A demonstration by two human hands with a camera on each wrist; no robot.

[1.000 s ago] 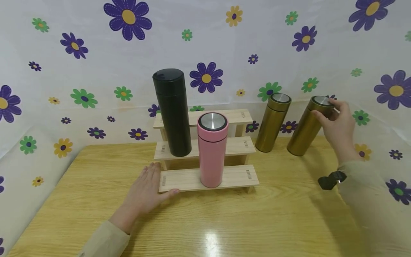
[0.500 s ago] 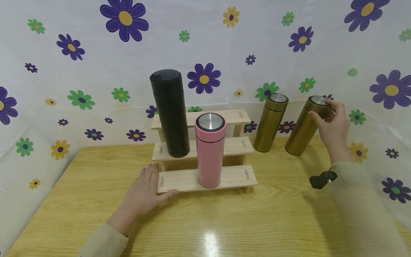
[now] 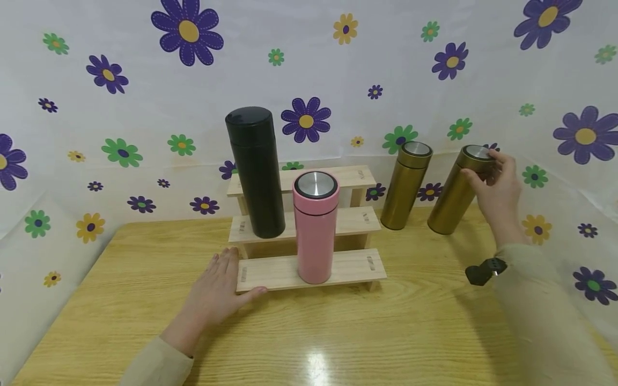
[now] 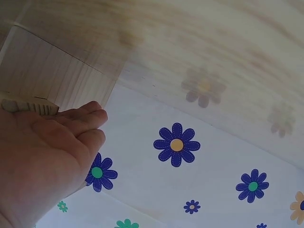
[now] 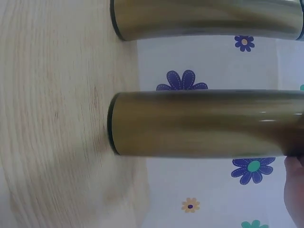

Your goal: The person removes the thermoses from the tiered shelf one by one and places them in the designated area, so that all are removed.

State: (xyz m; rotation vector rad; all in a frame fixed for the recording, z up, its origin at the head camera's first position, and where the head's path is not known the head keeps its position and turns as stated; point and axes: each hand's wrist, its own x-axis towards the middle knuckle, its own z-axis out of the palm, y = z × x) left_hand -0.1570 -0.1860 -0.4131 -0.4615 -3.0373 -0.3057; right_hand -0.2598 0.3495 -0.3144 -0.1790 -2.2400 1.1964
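A three-step wooden stand (image 3: pixel 270 271) has a pink thermos (image 3: pixel 316 241) upright on its lowest step and a taller black thermos (image 3: pixel 258 177) on the middle one. My left hand (image 3: pixel 214 292) rests against the stand's left end, fingers straight, thumb along the lowest step's front edge. In the left wrist view that hand (image 4: pixel 52 147) is by the wood. At the right, my right hand (image 3: pixel 502 190) grips the upper part of a gold thermos (image 3: pixel 454 195) between thumb and fingers. Its base touches the table in the right wrist view; only part of the hand (image 5: pixel 294 190) shows there.
A second gold thermos (image 3: pixel 406 187) stands just left of the gripped one, a narrow gap between them. Behind the wooden table (image 3: pixel 410 321) hangs a white flowered cloth (image 3: pixel 338 69). The stand's top step (image 3: pixel 333 176) is partly hidden by the bottles.
The head view has shifted slightly, moving the whole scene a little to the left. Both hands keep their places on the stand and the gold thermos.
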